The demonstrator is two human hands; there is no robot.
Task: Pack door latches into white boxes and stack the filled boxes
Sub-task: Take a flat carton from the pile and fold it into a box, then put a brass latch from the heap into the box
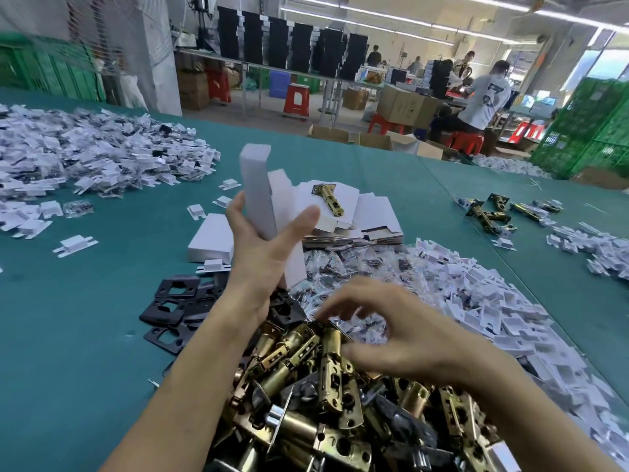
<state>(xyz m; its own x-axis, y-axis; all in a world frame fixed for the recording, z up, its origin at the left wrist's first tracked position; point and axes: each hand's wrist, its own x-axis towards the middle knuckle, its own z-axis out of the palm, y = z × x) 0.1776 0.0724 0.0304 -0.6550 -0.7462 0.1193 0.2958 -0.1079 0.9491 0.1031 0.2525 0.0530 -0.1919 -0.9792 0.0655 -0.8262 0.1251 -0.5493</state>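
Black plates (173,303) lie just left of the latch pile (326,386). Behind that pile, the left hand (269,243) grips a white box (257,189) upright (its open end isn't visible). Over the pile the right hand (391,335) hovers, fingers loosely curled, holding nothing. Best to lift one top latch by its barrel, then tilt the box to meet it. White inserts (483,301) spread right of the pile.

Teal-covered table (85,335). Near front edge: heap of brass latches (340,386), black strike plates (173,301) touching its left side. Middle: closed white box (211,238); flat box blanks (367,216), single latch (328,199) on top. Far left: white card inserts (85,155). Far right: loose latches (490,212).
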